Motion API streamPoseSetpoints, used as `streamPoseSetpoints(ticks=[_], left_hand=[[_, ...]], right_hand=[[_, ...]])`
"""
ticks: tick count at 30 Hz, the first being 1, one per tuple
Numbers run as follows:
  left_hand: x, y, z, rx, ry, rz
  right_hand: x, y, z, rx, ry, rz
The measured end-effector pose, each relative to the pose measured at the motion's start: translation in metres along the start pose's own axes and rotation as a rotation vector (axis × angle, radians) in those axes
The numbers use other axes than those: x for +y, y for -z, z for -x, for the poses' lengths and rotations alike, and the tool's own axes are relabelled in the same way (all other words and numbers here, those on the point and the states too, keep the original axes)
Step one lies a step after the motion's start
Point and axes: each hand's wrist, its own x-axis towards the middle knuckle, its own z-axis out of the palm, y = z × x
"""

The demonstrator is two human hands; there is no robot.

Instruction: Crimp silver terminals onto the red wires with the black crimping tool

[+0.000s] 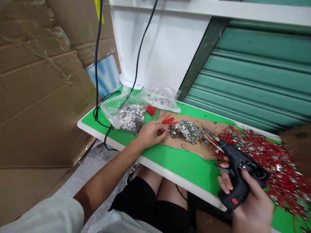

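Note:
My left hand is closed in a pinch at the left end of a brown cardboard strip. A thin red wire shows at its fingertips, reaching toward a small silver metal piece. Beside the fingertips a heap of small silver pieces lies on the cardboard. My right hand grips a black soldering gun by its handle. The gun's metal tip points left over the cardboard, to the right of the heap.
Red wires with silver pieces form a large pile at the right. Loose red wires lie behind my left hand. Plastic bags of silver parts stand on the green table. A black cable hangs at the left, near cardboard boxes.

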Motion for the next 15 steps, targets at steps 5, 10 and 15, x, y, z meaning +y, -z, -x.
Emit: streamPoseSetpoints(ticks=[5, 10, 15], left_hand=[[0.0, 0.0, 0.001, 0.022, -0.005, 0.04], [0.001, 0.001, 0.001, 0.049, 0.005, 0.075], [0.003, 0.002, 0.001, 0.07, 0.053, 0.062]], right_hand=[[-0.001, -0.004, -0.003, -0.002, -0.033, 0.015], [0.0, -0.023, -0.01, -0.068, -0.13, 0.092], [0.01, -0.028, -0.018, -0.14, -0.214, 0.2]])
